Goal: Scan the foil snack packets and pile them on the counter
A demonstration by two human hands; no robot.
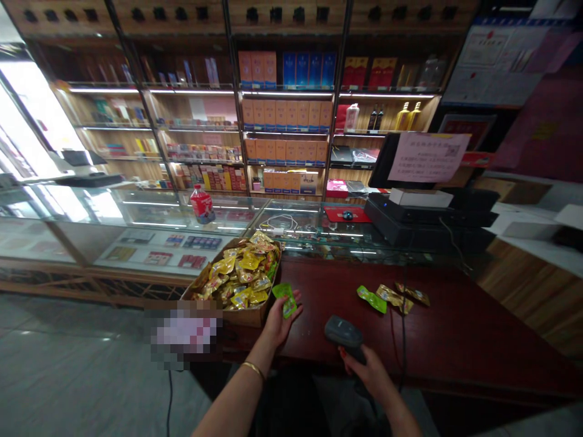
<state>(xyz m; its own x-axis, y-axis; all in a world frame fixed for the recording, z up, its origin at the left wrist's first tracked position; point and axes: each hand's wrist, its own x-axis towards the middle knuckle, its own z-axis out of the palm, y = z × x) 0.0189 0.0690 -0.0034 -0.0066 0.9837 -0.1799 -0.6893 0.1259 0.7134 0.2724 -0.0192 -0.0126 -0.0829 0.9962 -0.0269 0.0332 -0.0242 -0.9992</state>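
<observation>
A person seated or standing at a dark red, polished wooden counter holds a small, shiny green foil packet in an upturned left hand, fingers loosely extended around it, while the right hand is wrapped about the grip of a black plastic handheld scanner, its head angled toward the packet. The loose hold is a likely weak point: slick foil could slip from the palm, and a crumpled or tilted face might hide any printed code or throw glare back at the scanner. Just beside the left hand, an open brown cardboard box brims with gold foil packets; a bumped wrist could spill those heaped above its rim. Beyond the scanner lie a second green packet, a crinkled gold packet and a brownish-gold packet, near a thin black cable that could snag the right arm or sweep them out of place.
</observation>
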